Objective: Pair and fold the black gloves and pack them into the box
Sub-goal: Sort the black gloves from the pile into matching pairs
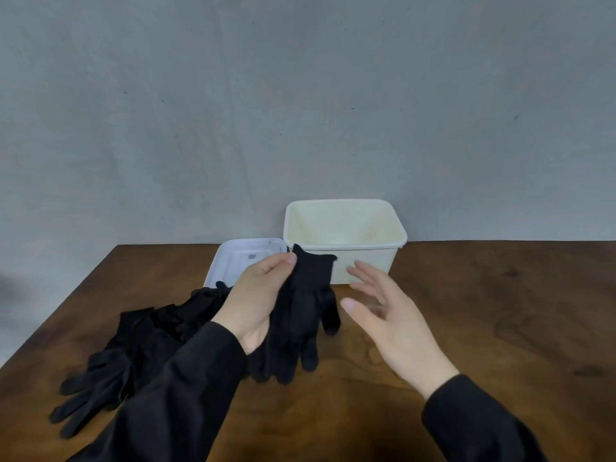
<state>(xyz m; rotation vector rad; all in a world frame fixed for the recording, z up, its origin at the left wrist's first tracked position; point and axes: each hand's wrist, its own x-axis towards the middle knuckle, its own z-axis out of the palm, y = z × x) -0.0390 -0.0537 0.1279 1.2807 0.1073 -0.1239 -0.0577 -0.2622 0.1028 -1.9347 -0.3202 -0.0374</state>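
Note:
My left hand [258,295] holds a black glove [305,315] by its cuff, with the glove's fingers hanging down to the table. To the glove's right my right hand [386,315] hovers with fingers spread and holds nothing. A pile of more black gloves [133,341] lies on the table at the left, partly hidden by my left sleeve. The cream open box [345,240] stands at the back of the table just behind my hands, and nothing shows inside it.
A white lid [233,261] lies flat to the left of the box, partly behind my left hand. The brown wooden table [500,311] runs to a grey wall at the back; its left edge slants down at the left.

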